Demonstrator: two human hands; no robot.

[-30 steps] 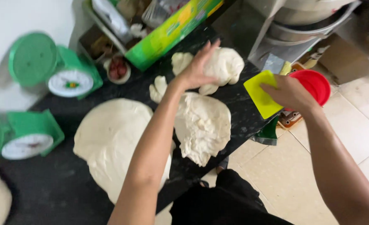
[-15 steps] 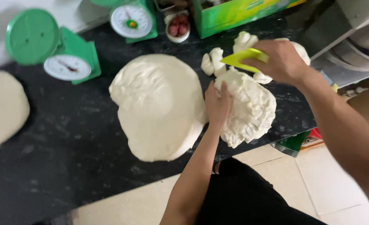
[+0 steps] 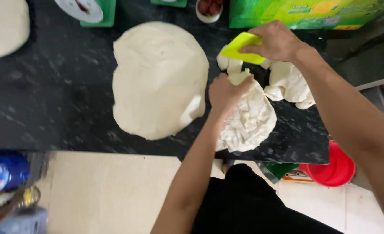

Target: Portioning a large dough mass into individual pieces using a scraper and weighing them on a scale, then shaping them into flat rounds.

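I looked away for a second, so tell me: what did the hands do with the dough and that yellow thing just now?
The right hand brought the yellow scraper in from the counter's right end and now holds it over the small dough pieces. The left hand left the far lump and grips the top of the ragged dough piece. The big dough round stayed put.

A long green-and-yellow carton lies along the counter's far edge.
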